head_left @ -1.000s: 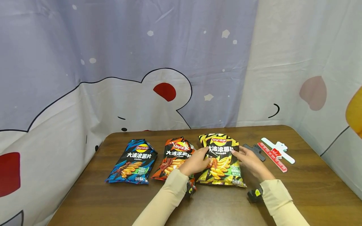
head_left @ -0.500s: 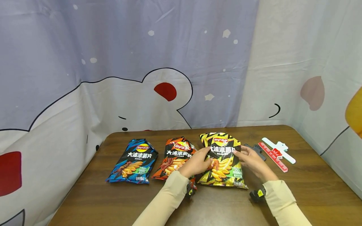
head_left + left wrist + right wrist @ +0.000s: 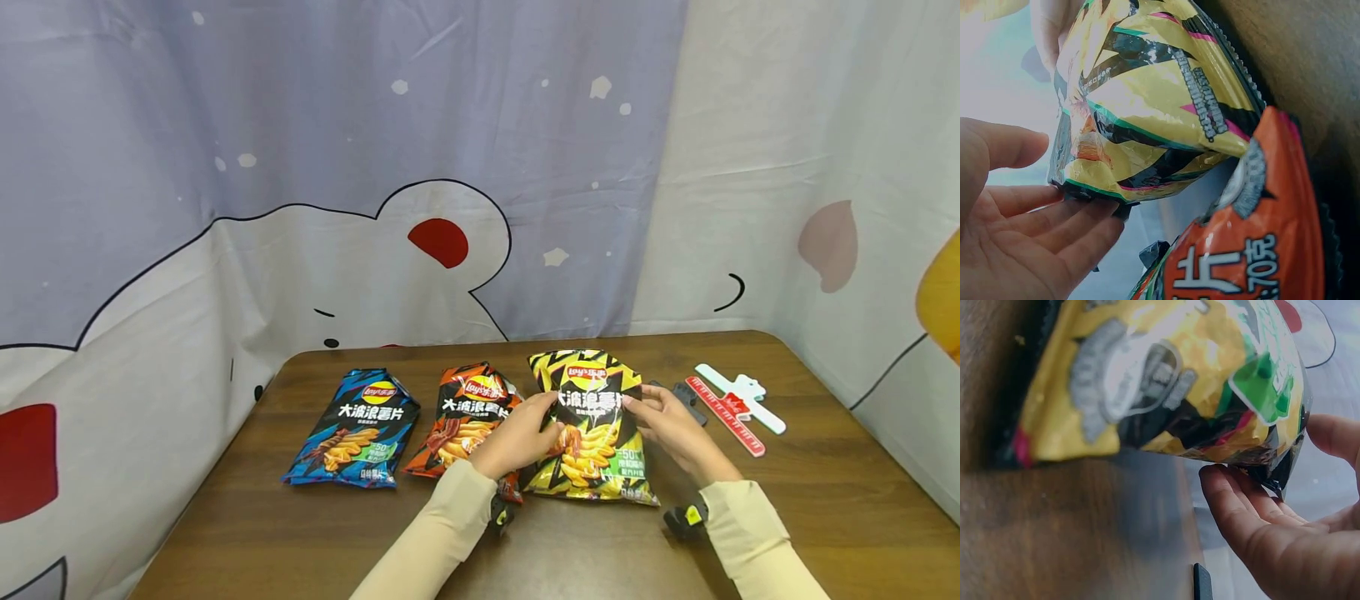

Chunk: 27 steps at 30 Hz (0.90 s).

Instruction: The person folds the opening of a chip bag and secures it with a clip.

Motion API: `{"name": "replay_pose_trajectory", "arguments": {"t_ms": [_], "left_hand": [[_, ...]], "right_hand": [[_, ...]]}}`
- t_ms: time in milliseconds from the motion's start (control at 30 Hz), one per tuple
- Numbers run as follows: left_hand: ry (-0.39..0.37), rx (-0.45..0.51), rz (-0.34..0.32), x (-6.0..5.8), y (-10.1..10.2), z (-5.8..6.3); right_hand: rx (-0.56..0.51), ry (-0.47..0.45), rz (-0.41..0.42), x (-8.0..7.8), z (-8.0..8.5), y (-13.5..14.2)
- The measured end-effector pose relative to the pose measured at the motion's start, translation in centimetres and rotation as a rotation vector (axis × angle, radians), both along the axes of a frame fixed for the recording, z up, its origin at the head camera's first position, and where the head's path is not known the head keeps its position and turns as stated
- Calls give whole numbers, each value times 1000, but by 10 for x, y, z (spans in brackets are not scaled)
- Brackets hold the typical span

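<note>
Left grip (image 3: 517,435), right grip (image 3: 673,429), puffed glossy bag (image 3: 588,454)

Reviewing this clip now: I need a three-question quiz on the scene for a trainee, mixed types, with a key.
1. Which bag is between the left hand and the right hand?
2. True or false: in the head view, the blue bag is the rightmost bag.
3. The clip between the dark clip and the white clip is: A) green B) red C) purple

Key:
1. The yellow bag.
2. False; the blue bag is leftmost.
3. B, the red clip.
</note>
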<state>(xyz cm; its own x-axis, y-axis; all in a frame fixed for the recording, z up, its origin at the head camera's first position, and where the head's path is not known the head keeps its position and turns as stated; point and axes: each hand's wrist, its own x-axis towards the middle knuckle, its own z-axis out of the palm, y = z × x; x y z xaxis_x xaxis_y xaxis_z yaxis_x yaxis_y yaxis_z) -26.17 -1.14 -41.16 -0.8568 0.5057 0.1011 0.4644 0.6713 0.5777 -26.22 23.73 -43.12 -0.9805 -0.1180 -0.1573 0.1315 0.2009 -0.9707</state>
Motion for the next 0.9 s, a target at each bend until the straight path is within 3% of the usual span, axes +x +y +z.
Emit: {"name": "replay_pose_trajectory", "arguments": {"t_ms": [500,900], "left_hand": [[61,29,34,6,-4,5],[160,61,72,10,-6,7]], "right_hand": [[-31,3,-34,0,4,-2],[-12,88,-95,5,8,-1]]}}
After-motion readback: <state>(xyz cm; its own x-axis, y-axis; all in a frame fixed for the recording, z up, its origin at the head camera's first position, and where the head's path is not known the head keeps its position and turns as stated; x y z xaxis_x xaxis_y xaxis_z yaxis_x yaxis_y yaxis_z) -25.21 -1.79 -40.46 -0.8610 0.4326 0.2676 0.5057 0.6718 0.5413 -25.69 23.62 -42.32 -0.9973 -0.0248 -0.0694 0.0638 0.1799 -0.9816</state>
